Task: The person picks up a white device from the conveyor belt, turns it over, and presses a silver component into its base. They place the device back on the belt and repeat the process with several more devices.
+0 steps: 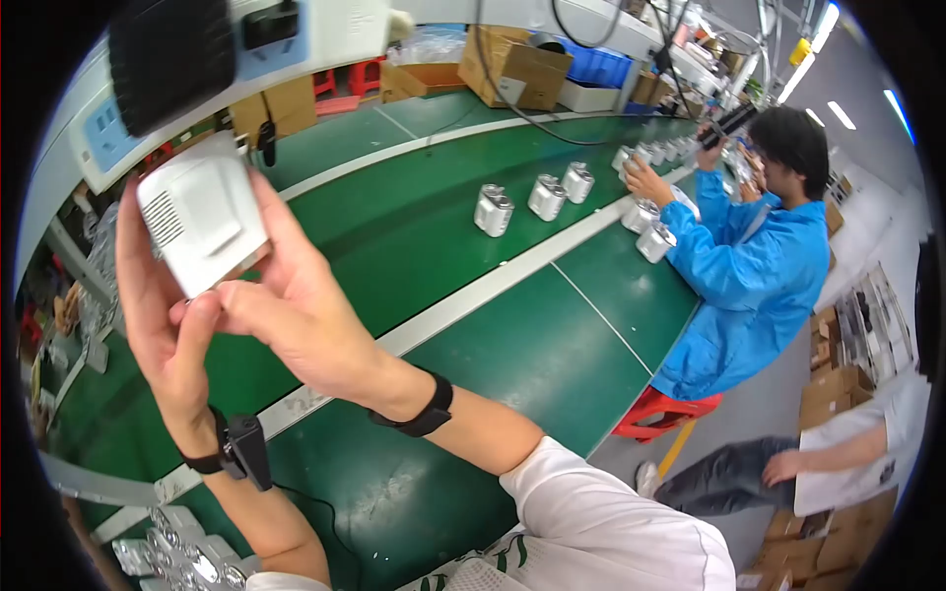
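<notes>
A white plastic housing with a slotted vent and a raised panel (202, 212) is held up at the left, close to the power sockets. My left hand (148, 310) wraps its left side, fingers behind it and thumb at the lower edge. From the right, my right hand (301, 300) grips the same housing, its thumb meeting the left thumb at the bottom corner. Dark straps circle both my wrists; the left one carries a small black box (246, 451). The far side of the housing is hidden.
Several white-and-silver units (494, 211) stand on the green conveyor belt (394, 227). More such units (182, 557) cluster at lower left. A black plug-in block (172, 64) juts from the socket rail. A co-worker in a blue jacket (759, 266) handles units at right; another person stands behind.
</notes>
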Demonstrator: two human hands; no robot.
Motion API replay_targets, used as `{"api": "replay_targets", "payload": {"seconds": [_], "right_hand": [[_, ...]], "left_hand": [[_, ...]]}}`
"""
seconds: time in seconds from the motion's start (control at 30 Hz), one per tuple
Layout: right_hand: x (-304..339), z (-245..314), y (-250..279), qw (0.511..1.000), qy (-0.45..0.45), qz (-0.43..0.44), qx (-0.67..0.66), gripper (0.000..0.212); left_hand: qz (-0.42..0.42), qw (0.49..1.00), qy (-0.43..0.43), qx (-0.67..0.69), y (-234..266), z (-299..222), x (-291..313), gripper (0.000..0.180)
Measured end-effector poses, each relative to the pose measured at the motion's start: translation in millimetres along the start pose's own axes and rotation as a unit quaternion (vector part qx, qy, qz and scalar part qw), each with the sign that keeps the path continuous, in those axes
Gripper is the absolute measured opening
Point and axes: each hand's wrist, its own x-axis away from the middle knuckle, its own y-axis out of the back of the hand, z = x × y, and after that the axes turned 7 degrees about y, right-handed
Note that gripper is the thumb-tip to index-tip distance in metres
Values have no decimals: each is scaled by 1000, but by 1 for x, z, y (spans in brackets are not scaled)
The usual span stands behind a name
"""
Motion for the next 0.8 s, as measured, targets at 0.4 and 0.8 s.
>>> {"api": "replay_targets", "payload": {"seconds": [0.4, 0.8], "right_hand": [[-6, 2, 10, 1000, -4, 6, -27, 84], [-15, -12, 70, 989, -107, 20, 102, 70]], "left_hand": [[-29, 998, 26, -53, 2, 9, 2, 78], [-37, 974, 221, -10, 36, 93, -1, 55]]}}
